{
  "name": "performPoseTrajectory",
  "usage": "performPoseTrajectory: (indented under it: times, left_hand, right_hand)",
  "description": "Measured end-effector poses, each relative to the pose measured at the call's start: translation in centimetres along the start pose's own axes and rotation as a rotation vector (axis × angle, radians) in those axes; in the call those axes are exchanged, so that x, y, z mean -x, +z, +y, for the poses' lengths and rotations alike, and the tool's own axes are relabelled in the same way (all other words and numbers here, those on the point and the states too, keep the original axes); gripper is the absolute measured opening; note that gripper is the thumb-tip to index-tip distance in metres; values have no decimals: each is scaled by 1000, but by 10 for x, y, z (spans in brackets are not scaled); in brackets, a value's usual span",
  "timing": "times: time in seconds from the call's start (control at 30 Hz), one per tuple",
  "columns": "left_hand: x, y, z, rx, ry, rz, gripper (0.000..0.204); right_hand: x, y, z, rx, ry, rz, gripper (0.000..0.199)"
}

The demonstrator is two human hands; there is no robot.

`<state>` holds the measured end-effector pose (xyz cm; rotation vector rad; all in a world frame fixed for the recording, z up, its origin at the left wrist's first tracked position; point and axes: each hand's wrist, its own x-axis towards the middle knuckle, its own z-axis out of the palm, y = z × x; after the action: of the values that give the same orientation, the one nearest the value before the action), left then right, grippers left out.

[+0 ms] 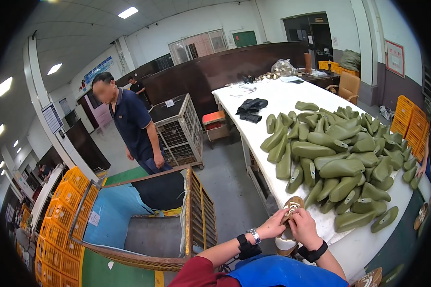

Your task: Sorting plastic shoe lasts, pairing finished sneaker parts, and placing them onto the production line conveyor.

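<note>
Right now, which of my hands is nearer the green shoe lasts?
Right. Your right hand is just short of the lasts; your left hand is farther left, on the brown shoe.

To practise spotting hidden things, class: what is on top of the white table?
Many green shoe forms, a black bundle and, at the far end, a clear plastic bag among clutter. The heaped forms hide whatever lies beneath them.

On my feed I count one left hand (272, 226), one right hand (304, 228), two black wristbands (313, 252), one silver watch (254, 235), three brown shoes (292, 203), two of them cut off, one white worktop (273, 106) and one tan chair (350, 86). Green shoe lasts (341, 168) number in the dozens, overlapping too much for me to total exactly.
</note>
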<state>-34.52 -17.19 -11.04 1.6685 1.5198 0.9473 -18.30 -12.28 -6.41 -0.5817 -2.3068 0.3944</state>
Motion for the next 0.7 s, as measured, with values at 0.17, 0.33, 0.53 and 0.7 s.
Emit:
performPoseTrajectory:
  times: [0.17,0.33,0.53,0.7]
  left_hand:
    - [-7,-15,-7,-163,46,201,50]
    - [-29,-16,13,-153,53,211,50]
    - [-86,-7,48,-274,275,-332,62]
    - [-234,-114,119,96,328,364,40]
  right_hand:
    - [-7,-6,-17,114,-119,154,20]
    - [15,-17,-28,49,148,-169,18]
    - [68,-71,-15,56,527,-110,31]
    - [155,-169,-39,-109,868,165,34]
